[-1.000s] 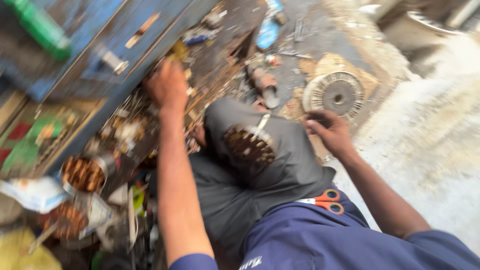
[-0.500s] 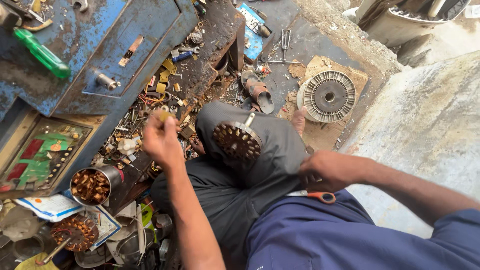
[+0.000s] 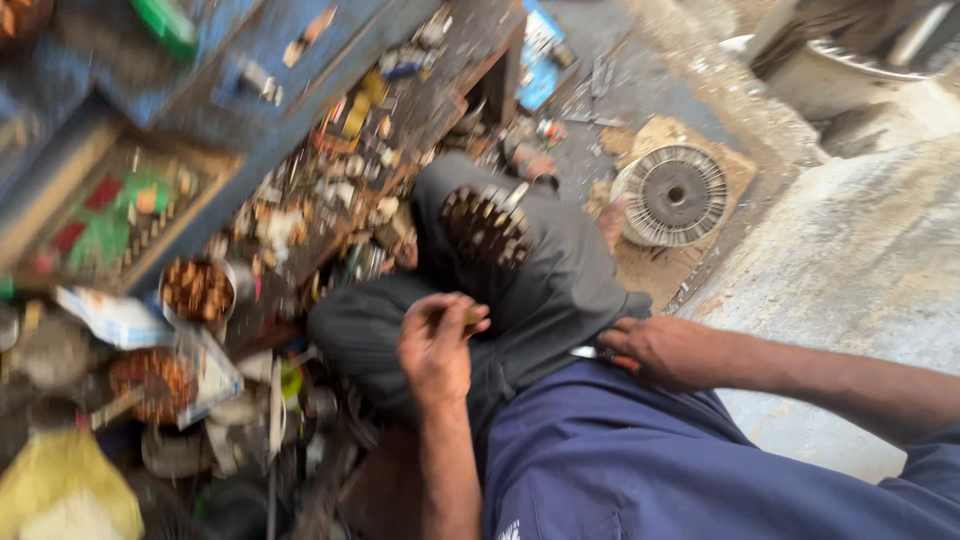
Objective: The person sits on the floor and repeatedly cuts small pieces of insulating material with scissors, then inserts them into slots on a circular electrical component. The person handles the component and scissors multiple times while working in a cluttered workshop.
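- At the far left stands a blue wooden drawer unit (image 3: 330, 90), and below it a small metal tin (image 3: 200, 290) with brown, copper-coloured bits inside. All of this part is blurred, so small details cannot be read.
- Next comes the left hand (image 3: 437, 345), raised above the lap. Its fingers are pressed together on a small yellowish piece (image 3: 470, 318) at the fingertips. What this piece is, I cannot tell; it is too small and blurred.
- In the middle, on the knee covered by dark grey trousers (image 3: 560, 290), rests a round motor part with copper windings (image 3: 487, 228). It lies well apart from both hands, and nobody holds it.
- To the right, the right hand (image 3: 665, 350) is at the hip, on the edge of the blue shirt (image 3: 640, 460). It touches orange-handled scissors (image 3: 605, 353) that stick out there. The fingers seem curled over the handles, but whether they really grip them I cannot tell.
- Further right and higher, a round grey disc with fins (image 3: 670, 193) lies on a piece of cardboard on the floor.
- My judgement: this is a step of taking tools and small parts into the hands. The winding part itself is not yet being worked on. The next move asks for bringing both hands to the part on the knee, with care that it does not slide off.
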